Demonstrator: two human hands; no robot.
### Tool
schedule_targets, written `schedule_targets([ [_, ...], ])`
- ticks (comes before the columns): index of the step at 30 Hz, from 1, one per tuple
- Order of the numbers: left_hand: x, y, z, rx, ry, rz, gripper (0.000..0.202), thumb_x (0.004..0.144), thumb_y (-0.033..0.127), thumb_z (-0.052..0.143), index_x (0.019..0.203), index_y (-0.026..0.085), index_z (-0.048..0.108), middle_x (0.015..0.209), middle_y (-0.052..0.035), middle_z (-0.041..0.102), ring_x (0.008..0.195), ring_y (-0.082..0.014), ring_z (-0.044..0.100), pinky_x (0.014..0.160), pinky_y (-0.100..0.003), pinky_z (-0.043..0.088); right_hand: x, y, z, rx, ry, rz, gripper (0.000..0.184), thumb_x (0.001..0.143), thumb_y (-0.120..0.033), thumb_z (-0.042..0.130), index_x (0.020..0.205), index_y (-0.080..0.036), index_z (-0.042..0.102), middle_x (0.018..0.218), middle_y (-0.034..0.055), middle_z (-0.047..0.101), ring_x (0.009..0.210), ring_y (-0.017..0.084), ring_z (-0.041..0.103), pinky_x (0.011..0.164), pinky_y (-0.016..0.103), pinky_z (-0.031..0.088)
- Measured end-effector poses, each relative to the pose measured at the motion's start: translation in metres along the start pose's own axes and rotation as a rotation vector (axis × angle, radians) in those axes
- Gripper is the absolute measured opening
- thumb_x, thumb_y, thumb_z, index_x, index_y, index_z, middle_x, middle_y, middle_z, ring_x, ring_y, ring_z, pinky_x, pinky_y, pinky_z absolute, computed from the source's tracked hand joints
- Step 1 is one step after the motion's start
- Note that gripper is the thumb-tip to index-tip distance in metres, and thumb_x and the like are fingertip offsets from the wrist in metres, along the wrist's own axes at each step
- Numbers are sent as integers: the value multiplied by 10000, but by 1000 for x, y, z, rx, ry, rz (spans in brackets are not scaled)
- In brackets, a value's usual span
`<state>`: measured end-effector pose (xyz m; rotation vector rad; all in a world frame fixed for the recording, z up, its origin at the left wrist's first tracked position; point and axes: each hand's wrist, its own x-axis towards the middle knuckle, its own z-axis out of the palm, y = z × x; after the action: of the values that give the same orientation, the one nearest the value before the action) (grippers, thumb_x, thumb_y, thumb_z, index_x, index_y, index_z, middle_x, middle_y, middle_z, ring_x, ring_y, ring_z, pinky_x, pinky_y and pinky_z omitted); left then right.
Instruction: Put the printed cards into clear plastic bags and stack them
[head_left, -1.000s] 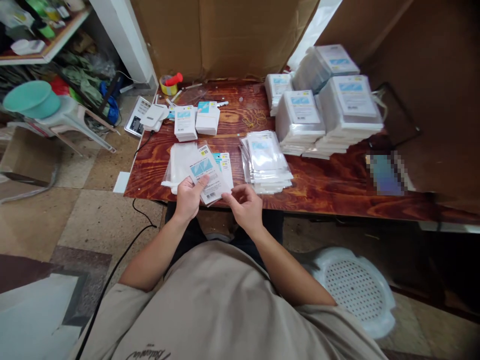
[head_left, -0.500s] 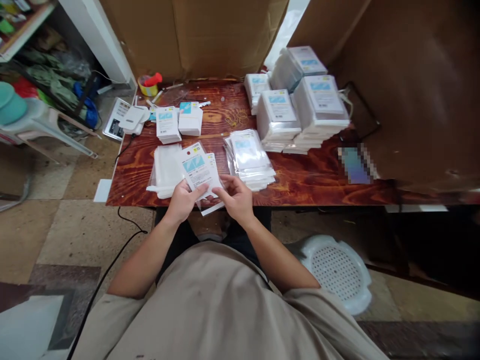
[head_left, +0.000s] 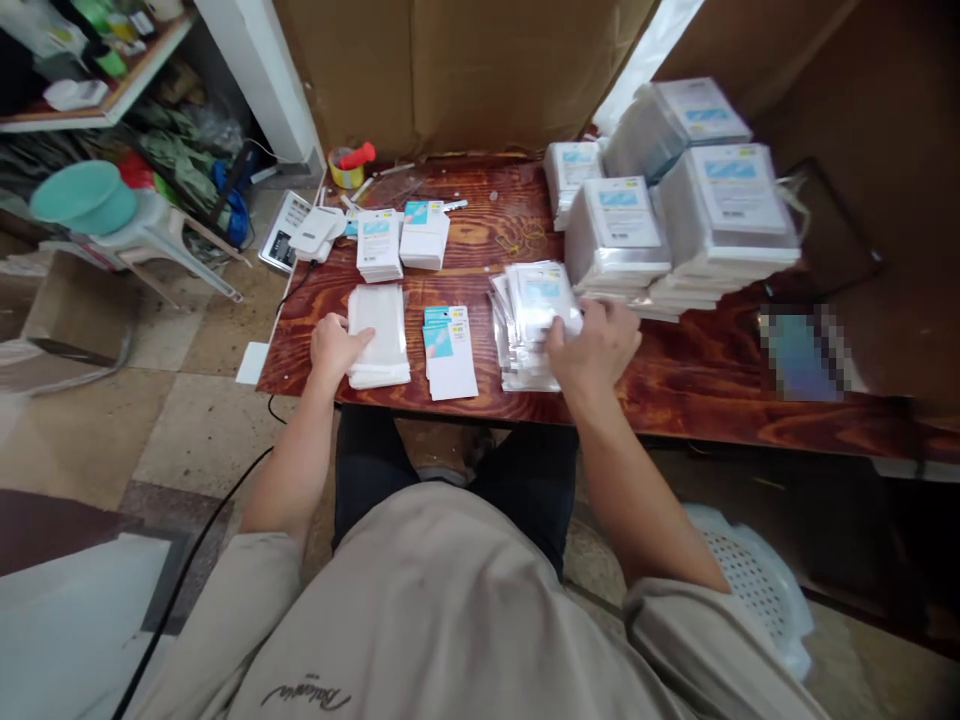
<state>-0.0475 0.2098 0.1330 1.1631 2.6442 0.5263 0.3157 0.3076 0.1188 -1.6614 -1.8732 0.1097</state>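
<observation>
My left hand [head_left: 335, 345] lies at the left side of a stack of clear plastic bags [head_left: 379, 330], its thumb stretched over the top bag and apart from the fingers. On the right, my right hand [head_left: 596, 345] grips the near right edge of a bagged card [head_left: 541, 295], which lies on top of a loose pile of similar ones. Its far fingers are partly hidden. Between the two stacks, a few white and blue printed cards [head_left: 451, 365] lie overlapping on the wooden table [head_left: 472, 285].
Tall stacks of bagged cards [head_left: 619, 235] stand at the back right. Further back left are two card stacks [head_left: 379, 245], a white device [head_left: 315, 232] and a yellow tape roll [head_left: 346, 172]. Rubber bands [head_left: 521, 237] lie mid-table. A pixelated item [head_left: 806, 350] lies far right.
My hands have moved apart, left to the bag stack and right to the bagged pile. The card formerly between them is out of both hands' joint hold. The view has shifted.
</observation>
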Motion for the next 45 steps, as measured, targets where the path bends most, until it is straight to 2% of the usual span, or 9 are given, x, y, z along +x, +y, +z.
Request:
schedule_targets([
  [6, 13, -4, -7, -25, -123, 44, 255, 791, 424, 753, 819, 173, 718, 846, -86, 739, 780, -228, 665, 742, -322, 460, -50, -70, 0, 39, -647, -862, 420, 891, -381, 741, 1200, -100, 695, 1328, 187, 646, 1271, 341, 555, 1066, 449, 462],
  [9, 7, 2, -21, 39, -118, 107, 280, 870, 435, 664, 845, 173, 762, 891, -138, 755, 880, -285, 691, 809, -367, 466, -60, -88, -6, -129, -800, -986, 252, 980, -278, 609, 1089, -69, 700, 1211, 203, 663, 1194, 329, 587, 923, 399, 511],
  [14, -10, 6, -37, 59, -47, 173, 363, 961, 384, 515, 810, 153, 751, 890, -194, 745, 916, -331, 708, 861, -428, 491, -61, -92, -15, -257, -802, -1023, 295, 1000, -94, 397, 1117, -57, 665, 1066, 198, 686, 997, 304, 649, 730, 356, 484],
  [18, -19, 9, -23, -555, 12, 45, 282, 931, 370, 585, 873, 131, 721, 857, -137, 743, 759, -234, 718, 758, -363, 564, -55, -75, -23, 6, -622, -789, 225, 986, -134, 477, 1051, -119, 692, 948, 124, 737, 852, 239, 688, 718, 315, 484],
  [22, -31, 22, 0, -1185, -76, -134, 256, 848, 369, 731, 858, 120, 672, 846, -111, 737, 694, -181, 717, 702, -324, 595, -66, -66, -39, 624, -302, -80, 282, 998, -411, 564, 1007, -168, 706, 782, 49, 726, 632, 169, 640, 610, 287, 528],
  [28, -58, 48, 13, -1457, -192, -242, 307, 770, 390, 839, 848, 151, 662, 872, -93, 752, 756, -172, 740, 704, -287, 594, -99, -82, -32, 1161, -699, 449, 527, 764, -615, 777, 1020, -167, 674, 689, 2, 676, 492, 148, 613, 424, 277, 546],
  [36, -96, 63, 17, -1455, -288, -163, 504, 636, 530, 909, 886, 138, 714, 846, -79, 763, 724, -203, 739, 636, -313, 608, -102, -93, -9, 1141, -265, 414, 394, 857, -556, 717, 971, -181, 670, 801, 35, 727, 688, 172, 684, 676, 314, 613],
  [42, -101, 61, 6, -1498, -275, -146, 526, 563, 487, 959, 879, 135, 729, 947, -100, 784, 881, -244, 758, 779, -352, 627, -106, -78, -10, 1191, -741, 166, 421, 801, -533, 795, 1023, -183, 725, 860, 48, 748, 732, 193, 699, 629, 309, 579],
  [45, -108, 59, 3, -1460, -442, -94, 521, 583, 467, 959, 915, 128, 743, 990, -114, 786, 957, -269, 752, 820, -368, 623, -105, -72, -5, 1084, -572, 116, 475, 708, -490, 879, 1032, -191, 702, 946, 45, 737, 742, 165, 653, 628, 282, 542],
])
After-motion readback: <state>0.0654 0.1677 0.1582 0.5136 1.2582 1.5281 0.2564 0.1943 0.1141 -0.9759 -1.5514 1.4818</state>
